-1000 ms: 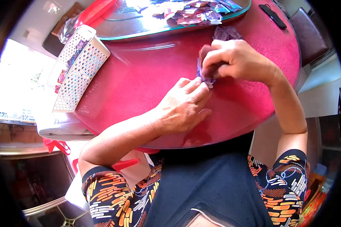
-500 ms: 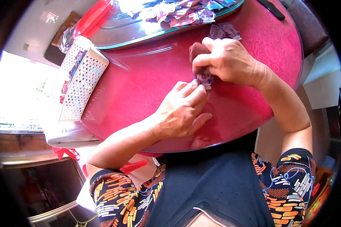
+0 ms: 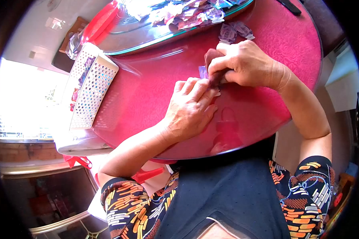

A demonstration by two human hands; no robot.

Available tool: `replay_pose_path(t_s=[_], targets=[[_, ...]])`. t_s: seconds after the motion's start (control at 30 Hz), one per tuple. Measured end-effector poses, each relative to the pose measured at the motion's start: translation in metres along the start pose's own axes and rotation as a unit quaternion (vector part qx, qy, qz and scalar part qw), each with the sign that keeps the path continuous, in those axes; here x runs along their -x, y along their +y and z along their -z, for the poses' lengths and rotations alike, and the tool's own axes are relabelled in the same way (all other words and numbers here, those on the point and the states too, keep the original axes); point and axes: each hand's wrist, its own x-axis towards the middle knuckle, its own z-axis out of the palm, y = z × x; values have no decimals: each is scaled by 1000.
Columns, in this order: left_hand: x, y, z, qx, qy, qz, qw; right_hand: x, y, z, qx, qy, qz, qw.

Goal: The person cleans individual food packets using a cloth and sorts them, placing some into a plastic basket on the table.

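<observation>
My right hand is closed round a dark reddish-brown item, perhaps a cloth or pouch. Just below it, my left hand touches a small purple wrapped packet on the red table, fingertips pressed together at its lower left side. Most of the packet is hidden by the brown item and the fingers. Beyond my right hand lie more purple wrapped packets on the table.
A white perforated basket with wrapped packets stands at the left. At the back, a glass turntable bears a pile of packets. A red tray and a black object lie farther off.
The view has shifted a little. My right hand with the brown item has moved slightly over the purple packet and now covers most of it; my left hand remains beside it.
</observation>
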Motion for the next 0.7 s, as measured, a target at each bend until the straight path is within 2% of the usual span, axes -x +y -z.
replay_pose_path(t_s=[0.1,0.2,0.27,0.33,0.43,0.53,0.57,0.7], targets=[[2,-1,-2,-4,-16,1,1000,-1,11,-7,41,50,-31,997],[6,-8,-3,-14,11,-7,1000,-1,18,6,8,75,-51,996],[-1,-8,1,-60,47,-27,997,-1,26,9,-34,125,-36,991],[-4,-8,0,-64,-2,-6,998,-4,34,13,-95,154,19,983],[-4,-16,2,-33,-12,-8,999,-6,31,23,-166,166,12,972],[-2,-21,14,-33,-41,32,998,-1,44,25,-146,183,-18,972],[0,-24,13,-55,7,26,998,0,55,27,-177,185,-24,966],[7,-34,26,-130,-25,108,985,5,72,21,-172,240,-90,951]])
